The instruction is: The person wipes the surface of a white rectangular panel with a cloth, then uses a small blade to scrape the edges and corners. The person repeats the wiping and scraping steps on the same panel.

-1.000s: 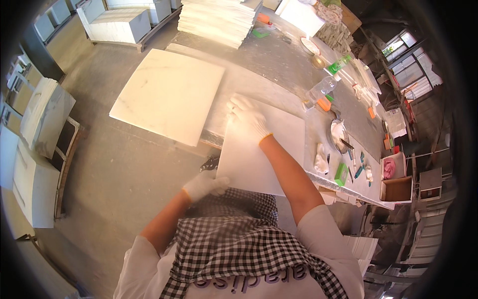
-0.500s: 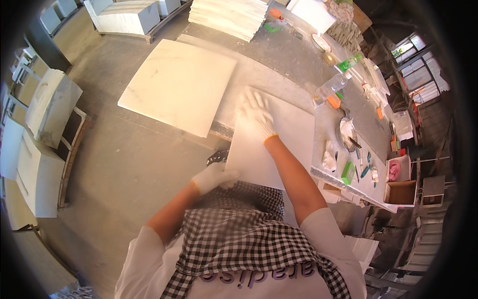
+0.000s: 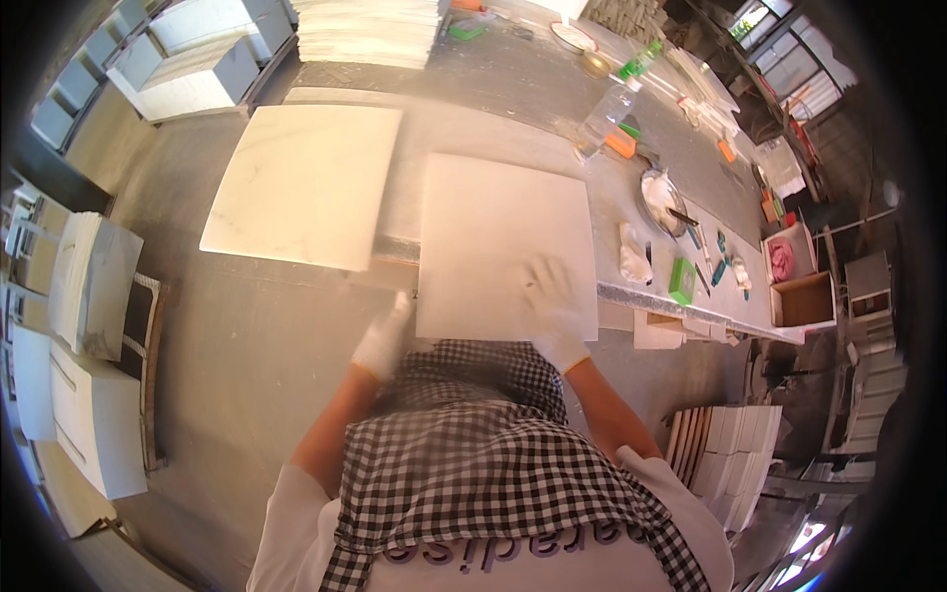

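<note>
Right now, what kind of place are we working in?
Most likely a stone or tile workshop. Both gloved hands rest on a white square slab on a long workbench; more slabs are stacked at the far end, and cut pieces stand on edge nearby.

A smooth, matt white stone tile (image 3: 503, 242) lies under cloth-gloved hands, left hand (image 3: 385, 337) and right hand (image 3: 554, 314), on a dusty grey bench (image 3: 552, 128), beside a checked cloth apron (image 3: 483, 444).

Bright daylight, soft shadows, strong fisheye bending, black vignette at the rim, hands slightly motion-blurred
</note>
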Available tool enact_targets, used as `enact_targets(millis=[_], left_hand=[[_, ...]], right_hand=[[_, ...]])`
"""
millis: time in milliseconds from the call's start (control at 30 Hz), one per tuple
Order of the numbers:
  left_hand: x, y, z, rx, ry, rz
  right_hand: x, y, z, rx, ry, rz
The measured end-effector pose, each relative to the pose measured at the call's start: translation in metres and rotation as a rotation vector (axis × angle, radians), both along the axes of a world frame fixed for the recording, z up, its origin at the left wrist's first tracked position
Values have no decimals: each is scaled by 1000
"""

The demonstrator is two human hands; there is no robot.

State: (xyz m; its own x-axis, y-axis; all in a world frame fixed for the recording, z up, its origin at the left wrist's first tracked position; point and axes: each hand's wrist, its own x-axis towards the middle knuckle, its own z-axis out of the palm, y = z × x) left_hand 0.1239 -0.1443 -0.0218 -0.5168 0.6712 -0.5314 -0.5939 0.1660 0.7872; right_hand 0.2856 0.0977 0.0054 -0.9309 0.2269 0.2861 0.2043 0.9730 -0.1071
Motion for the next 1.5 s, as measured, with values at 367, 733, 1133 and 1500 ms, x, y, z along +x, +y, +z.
enact_targets(millis=[367,733,1133,1500], left_hand=[[-25,1,-101,118,506,-247],[-9,22,-17,140,-215,81],[-3,31,14,-39,-50,159],[-10,41,-19,-176,377,126]], right_hand=[[35,18,-21,136,-106,-390],[-46,-103,14,-317,63,132],[49,-11,1,80,-160,-225],[87,18,-17,-202,95,-603]])
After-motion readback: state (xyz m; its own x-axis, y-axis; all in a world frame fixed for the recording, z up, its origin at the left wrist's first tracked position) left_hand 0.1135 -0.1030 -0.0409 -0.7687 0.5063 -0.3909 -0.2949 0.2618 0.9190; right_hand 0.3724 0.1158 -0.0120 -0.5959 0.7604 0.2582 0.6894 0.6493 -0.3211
